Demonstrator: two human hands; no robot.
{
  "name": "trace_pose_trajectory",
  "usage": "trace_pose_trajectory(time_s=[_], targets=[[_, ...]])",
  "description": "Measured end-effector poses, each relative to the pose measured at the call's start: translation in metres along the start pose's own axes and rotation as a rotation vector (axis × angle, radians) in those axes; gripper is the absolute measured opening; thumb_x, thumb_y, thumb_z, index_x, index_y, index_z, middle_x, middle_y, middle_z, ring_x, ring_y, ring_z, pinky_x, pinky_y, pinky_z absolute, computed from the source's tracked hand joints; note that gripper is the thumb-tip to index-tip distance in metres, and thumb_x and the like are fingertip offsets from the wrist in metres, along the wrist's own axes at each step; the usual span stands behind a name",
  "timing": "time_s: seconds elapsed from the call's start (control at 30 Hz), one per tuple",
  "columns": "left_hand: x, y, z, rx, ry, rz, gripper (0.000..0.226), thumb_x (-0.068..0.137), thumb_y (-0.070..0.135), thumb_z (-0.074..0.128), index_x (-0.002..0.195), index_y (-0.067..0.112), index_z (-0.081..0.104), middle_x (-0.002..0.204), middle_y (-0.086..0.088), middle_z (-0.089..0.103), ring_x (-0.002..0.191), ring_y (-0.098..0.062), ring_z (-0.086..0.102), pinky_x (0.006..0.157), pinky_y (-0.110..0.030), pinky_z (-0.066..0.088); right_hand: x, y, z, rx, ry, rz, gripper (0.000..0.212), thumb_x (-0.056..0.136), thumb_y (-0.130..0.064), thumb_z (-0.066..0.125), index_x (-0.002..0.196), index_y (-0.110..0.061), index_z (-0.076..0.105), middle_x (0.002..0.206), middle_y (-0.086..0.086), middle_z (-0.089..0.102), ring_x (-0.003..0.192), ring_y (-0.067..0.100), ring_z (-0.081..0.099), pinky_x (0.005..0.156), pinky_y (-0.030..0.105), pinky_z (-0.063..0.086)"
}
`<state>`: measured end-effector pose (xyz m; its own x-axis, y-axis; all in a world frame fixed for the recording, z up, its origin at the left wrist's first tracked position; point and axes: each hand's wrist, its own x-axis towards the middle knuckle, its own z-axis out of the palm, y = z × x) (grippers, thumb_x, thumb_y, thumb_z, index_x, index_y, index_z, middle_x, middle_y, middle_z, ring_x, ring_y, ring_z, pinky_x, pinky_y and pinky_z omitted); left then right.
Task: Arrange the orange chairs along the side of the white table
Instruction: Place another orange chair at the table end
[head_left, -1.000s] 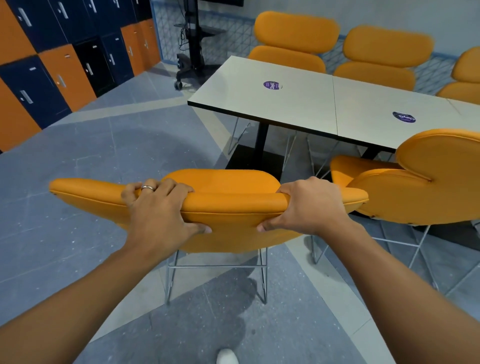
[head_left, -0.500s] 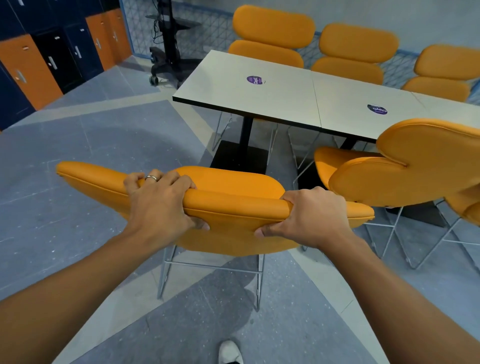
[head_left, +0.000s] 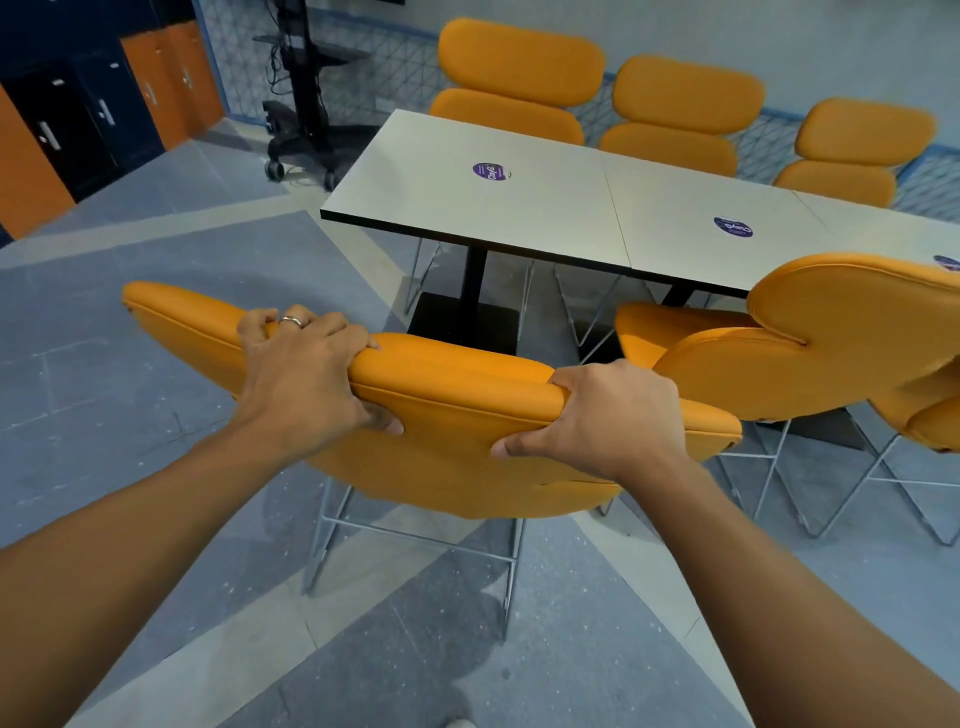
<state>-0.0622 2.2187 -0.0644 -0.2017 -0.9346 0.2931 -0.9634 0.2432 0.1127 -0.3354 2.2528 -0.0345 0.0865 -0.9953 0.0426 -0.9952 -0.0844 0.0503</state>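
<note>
Holding the rounded backrest of an orange chair (head_left: 457, 467) at the frame centre.
The left hand (head_left: 306, 379) and right hand (head_left: 608, 421) each have the grip curled around its smooth padded top edge; the chair, on thin wire legs, is below the flat white worktop (head_left: 467, 208), apart from it.

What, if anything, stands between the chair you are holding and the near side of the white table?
Nothing visible: bare floor lies between the held chair and the white table. Another orange chair stands close on its right.
</note>
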Motion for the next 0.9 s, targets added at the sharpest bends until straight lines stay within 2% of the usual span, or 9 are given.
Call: trace_pose_trajectory(time_s=[0.13,0.33,0.5,0.7,0.9], targets=[[0.024,0.004,0.009,-0.033,0.031,0.008,0.072,0.046,0.081,0.068,0.1,0.031,0.065,0.101,0.006,0.064,0.104,-0.026,0.05,0.096,-0.049,0.025,0.026,0.009,-0.003,0.001,-0.025,0.026,0.098,0.043,-0.107,0.043,0.103,-0.033,0.067,0.073,-0.012,0.063,0.071,0.012,0.059,0.061,0.03,0.054],[0.067,0.021,0.029,-0.045,0.053,-0.006,0.074,0.046,0.078,0.07,0.099,0.027,0.065,0.101,0.002,0.064,0.104,-0.028,0.05,0.095,-0.049,0.025,0.073,0.038,0.008,0.012,-0.006,0.05,0.104,0.037,-0.109,0.039,0.109,-0.039,0.068,0.075,-0.015,0.064,0.076,0.012,0.059,0.056,0.026,0.044],[0.101,0.03,0.041,-0.029,0.056,-0.031,0.075,0.047,0.08,0.069,0.101,0.028,0.064,0.105,0.002,0.064,0.108,-0.028,0.049,0.096,-0.049,0.024,0.11,0.06,0.009,0.016,-0.036,0.033,0.09,0.04,-0.107,0.043,0.091,-0.036,0.066,0.07,-0.014,0.062,0.069,0.008,0.057,0.055,0.025,0.046],[0.141,0.044,0.058,-0.002,0.101,-0.035,0.074,0.049,0.081,0.066,0.099,0.026,0.065,0.103,0.001,0.065,0.105,-0.028,0.051,0.093,-0.047,0.024,0.156,0.087,0.008,0.015,-0.056,0.024,0.091,0.038,-0.107,0.042,0.097,-0.042,0.065,0.072,-0.015,0.062,0.073,0.01,0.06,0.059,0.027,0.05],[0.188,0.041,0.065,-0.008,0.095,-0.051,0.07,0.048,0.078,0.069,0.096,0.027,0.065,0.1,0.001,0.065,0.104,-0.029,0.052,0.092,-0.047,0.024,0.203,0.099,0.003,0.015,-0.063,0.018,0.083,0.04,-0.105,0.048,0.085,-0.038,0.066,0.064,-0.013,0.062,0.065,0.005,0.057,0.059,0.028,0.05]])
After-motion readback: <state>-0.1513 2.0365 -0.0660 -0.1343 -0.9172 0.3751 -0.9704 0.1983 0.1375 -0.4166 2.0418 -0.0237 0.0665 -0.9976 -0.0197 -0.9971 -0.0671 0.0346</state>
